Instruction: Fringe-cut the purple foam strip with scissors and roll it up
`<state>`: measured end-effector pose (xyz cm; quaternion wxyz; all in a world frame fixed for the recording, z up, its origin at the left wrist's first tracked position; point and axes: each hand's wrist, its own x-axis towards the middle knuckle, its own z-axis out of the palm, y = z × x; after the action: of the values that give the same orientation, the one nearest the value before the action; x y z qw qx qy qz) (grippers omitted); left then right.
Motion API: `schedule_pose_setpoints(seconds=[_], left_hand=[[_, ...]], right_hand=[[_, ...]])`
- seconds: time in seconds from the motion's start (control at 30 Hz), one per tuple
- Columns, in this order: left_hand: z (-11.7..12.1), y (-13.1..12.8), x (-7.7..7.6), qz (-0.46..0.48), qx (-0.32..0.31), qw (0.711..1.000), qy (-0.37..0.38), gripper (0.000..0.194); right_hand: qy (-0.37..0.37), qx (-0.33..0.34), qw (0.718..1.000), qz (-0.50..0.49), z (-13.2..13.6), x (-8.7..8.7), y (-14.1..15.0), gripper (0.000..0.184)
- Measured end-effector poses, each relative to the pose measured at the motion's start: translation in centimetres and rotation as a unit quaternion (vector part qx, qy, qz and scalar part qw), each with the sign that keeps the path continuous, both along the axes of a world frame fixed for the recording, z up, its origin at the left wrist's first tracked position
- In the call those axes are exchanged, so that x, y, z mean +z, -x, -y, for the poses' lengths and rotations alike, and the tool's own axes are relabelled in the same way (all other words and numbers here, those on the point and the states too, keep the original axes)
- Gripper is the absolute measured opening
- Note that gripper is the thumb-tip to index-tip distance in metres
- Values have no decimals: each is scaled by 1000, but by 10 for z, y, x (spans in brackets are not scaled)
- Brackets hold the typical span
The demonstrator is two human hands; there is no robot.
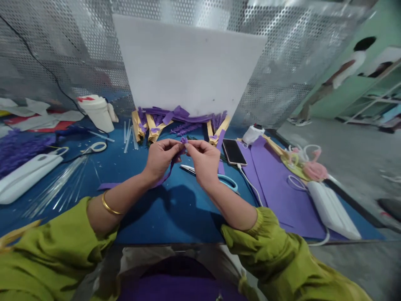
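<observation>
My left hand point(162, 159) and my right hand point(204, 161) meet over the middle of the blue table, fingertips pinched together. Between them is a small purple flower point(184, 141), apparently at the end of a purple strip point(167, 175) that trails down behind my left wrist to the left. Both hands grip this piece; the exact hold is partly hidden by the fingers. Under my right hand lie scissors point(228, 182) with light blue handles, blades pointing left. Behind the hands, purple lavender-like sprigs in tan paper wraps point(154, 133) lie along the board.
A white board point(191, 67) leans at the back. To the right are a phone point(234, 152) on a cable, purple sheets point(275, 188) and a white power strip point(333, 211). On the left are a glue gun point(97, 110), clear sticks and a white case point(31, 175). A person point(340, 79) stands far right.
</observation>
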<state>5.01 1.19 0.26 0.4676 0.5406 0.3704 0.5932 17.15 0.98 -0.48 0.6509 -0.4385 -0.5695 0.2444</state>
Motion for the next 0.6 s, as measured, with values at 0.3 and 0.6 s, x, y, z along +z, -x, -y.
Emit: schedule_pose_setpoints(seconds=[0.3, 0.6], left_hand=[[10, -5, 0, 36, 10, 999, 27, 14], [7, -3, 0, 144, 25, 987, 74, 14]], right_hand=[[-135, -94, 964, 208, 3, -7, -5, 16], [-236, -79, 890, 382, 8, -25, -7, 41]])
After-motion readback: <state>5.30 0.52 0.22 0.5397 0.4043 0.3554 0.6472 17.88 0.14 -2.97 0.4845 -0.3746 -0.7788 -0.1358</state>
